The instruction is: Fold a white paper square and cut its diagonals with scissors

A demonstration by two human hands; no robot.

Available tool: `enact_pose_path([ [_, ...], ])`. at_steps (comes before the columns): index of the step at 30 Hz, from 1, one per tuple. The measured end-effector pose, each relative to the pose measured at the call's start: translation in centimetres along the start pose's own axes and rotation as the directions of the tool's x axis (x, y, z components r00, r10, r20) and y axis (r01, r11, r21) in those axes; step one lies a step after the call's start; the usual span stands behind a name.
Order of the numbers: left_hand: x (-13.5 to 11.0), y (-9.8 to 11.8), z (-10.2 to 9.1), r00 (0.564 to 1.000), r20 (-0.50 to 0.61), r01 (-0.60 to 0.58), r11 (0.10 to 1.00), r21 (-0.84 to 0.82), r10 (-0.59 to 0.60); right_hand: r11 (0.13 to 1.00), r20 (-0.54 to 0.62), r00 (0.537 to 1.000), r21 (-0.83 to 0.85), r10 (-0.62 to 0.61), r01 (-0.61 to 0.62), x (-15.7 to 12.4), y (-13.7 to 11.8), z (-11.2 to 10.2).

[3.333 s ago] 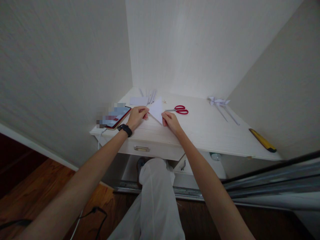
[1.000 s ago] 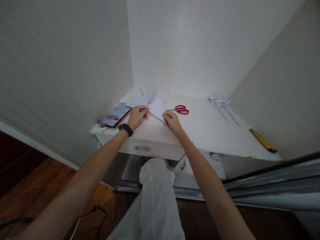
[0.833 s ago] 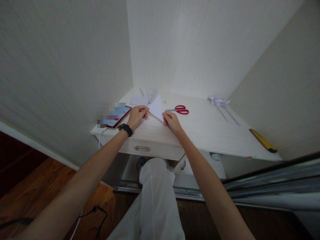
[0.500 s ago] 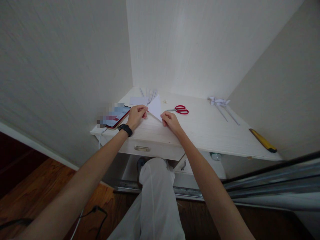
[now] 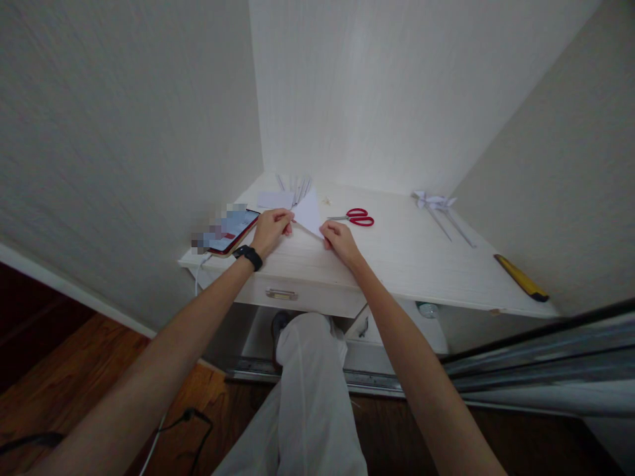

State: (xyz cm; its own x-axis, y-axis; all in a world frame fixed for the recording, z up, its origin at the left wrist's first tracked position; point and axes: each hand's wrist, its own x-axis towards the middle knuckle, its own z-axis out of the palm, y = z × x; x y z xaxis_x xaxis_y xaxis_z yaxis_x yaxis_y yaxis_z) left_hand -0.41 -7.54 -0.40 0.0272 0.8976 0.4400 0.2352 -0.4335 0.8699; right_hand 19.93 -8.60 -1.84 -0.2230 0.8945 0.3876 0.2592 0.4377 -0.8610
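Note:
A white sheet of paper [image 5: 308,210], triangular in outline, is stretched between my two hands just above the white desk. My left hand [image 5: 272,228], with a black watch at its wrist, pinches one corner. At the near right corner, the fingers of my right hand [image 5: 340,239] are closed on the edge. Beyond my left hand lies another flat piece of white paper [image 5: 274,199]. Several thin paper sticks [image 5: 301,192] rest behind the sheet. Scissors with red handles [image 5: 360,217] lie just past my right hand, their blades pointing left.
A tablet-like device [image 5: 231,231] with a white cable lies at the desk's left end. Folded paper flowers [image 5: 434,200] on long stems lie to the right. A yellow utility knife [image 5: 520,277] sits near the right edge. White walls enclose the desk [image 5: 407,254] on three sides.
Hardly anything differs. My right hand has shifted very slightly, and both hands keep their hold on the paper.

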Motion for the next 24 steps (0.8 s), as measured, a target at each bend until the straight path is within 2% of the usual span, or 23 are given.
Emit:
enact_pose_path([
  [7, 0.1, -0.4, 0.1, 1.000, 0.026, 0.001, 0.999, -0.037, 0.000, 0.998, -0.061, 0.998, -0.062, 0.012, -0.016, -0.1, -0.4, -0.1],
  [18, -0.6, 1.4, 0.3, 0.994, 0.097, 0.059, 0.995, -0.079, -0.051, 0.999, -0.052, 0.998, -0.021, 0.041, -0.042, 0.1, -0.2, 0.0],
  [24, -0.4, 0.7, 0.4, 0.992, 0.123, 0.048, 0.992, -0.116, -0.034, 0.999, -0.075, 0.996, -0.036, 0.038, -0.040, 0.2, -0.3, -0.1],
])
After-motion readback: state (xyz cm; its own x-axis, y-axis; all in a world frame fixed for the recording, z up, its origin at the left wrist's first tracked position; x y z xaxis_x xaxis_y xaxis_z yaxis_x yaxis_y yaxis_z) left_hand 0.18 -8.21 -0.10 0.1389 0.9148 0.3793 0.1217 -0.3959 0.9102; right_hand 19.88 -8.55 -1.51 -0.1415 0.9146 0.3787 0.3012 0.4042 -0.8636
